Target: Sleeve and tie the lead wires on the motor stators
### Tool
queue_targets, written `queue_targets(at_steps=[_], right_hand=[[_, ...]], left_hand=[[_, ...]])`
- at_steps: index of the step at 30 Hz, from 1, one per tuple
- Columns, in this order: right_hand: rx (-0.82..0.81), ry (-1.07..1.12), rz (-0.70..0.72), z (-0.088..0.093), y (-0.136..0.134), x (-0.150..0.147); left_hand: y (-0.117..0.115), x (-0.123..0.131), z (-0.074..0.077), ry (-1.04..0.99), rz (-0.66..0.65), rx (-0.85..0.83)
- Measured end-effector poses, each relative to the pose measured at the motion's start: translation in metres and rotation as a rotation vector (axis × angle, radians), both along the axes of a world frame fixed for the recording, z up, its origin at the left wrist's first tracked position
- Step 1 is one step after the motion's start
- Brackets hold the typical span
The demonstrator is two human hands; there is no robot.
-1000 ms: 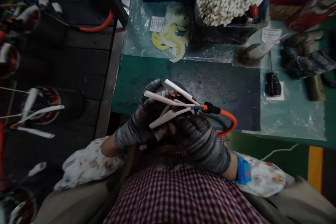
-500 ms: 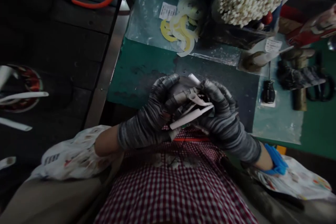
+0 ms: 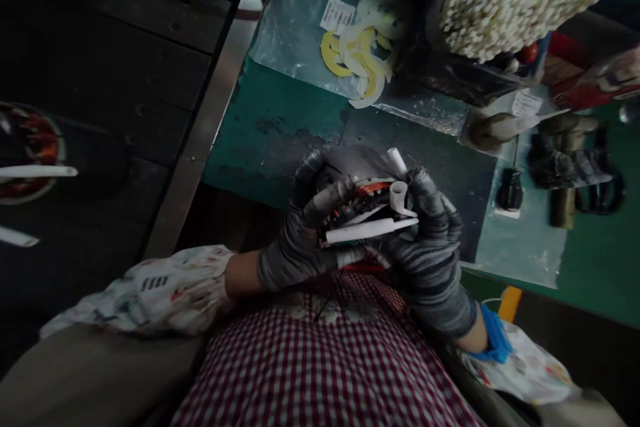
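Observation:
Close to my body, at the table's edge, is a motor stator (image 3: 356, 161) with a dark round shell and orange copper windings (image 3: 373, 189). White tube sleeves (image 3: 360, 231) stick out of its open face, one standing up and one lying across the front. My left hand (image 3: 313, 217), in a grey striped glove with taped fingertips, is wrapped round the stator's left side. On the opposite side my right hand (image 3: 430, 233), gloved alike, holds the rim beside the sleeves. Its fingertips are near a short white tube; whether they pinch it I cannot tell.
Another wound stator (image 3: 33, 147) with white sleeves lies at the far left. A bundle of thin white tubes (image 3: 500, 7) stands at the back right. Yellow and white curved strips (image 3: 367, 60) lie on plastic. To the right are a black-handled screwdriver (image 3: 510, 190) and a hammer-like tool (image 3: 563, 203).
My fingers have spread a little, and the stator is turned so its copper windings show more. The upright white sleeve now shows its open end. The view has shifted slightly.

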State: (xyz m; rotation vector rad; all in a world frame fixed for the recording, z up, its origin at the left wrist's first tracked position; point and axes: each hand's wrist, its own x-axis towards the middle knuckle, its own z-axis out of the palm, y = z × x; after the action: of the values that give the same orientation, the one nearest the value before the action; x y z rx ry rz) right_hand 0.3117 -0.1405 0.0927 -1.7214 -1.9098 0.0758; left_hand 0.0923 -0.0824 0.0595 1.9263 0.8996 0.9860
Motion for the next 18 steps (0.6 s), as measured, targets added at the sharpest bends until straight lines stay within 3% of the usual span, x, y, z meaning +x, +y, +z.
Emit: queue_targets(at_steps=[4,8,14,18], right_hand=[[-0.058,0.135,-0.062,0.001,-0.004,-0.001],[-0.147,0.246,0.029,0.009,-0.002,0.016],[-0.174,-0.003,0.218,0.005,0.003,0.068],[-0.135,-0.050,0.344,-0.001,0.015,0.076]], left_hand=[[0.000,0.004,0.001,0.050,-0.037,-0.047],[0.011,0.011,0.016,0.063,-0.049,0.028],[0.014,0.025,0.023,0.080,-0.036,0.083],[0.013,0.028,0.024,0.107,-0.019,0.082]])
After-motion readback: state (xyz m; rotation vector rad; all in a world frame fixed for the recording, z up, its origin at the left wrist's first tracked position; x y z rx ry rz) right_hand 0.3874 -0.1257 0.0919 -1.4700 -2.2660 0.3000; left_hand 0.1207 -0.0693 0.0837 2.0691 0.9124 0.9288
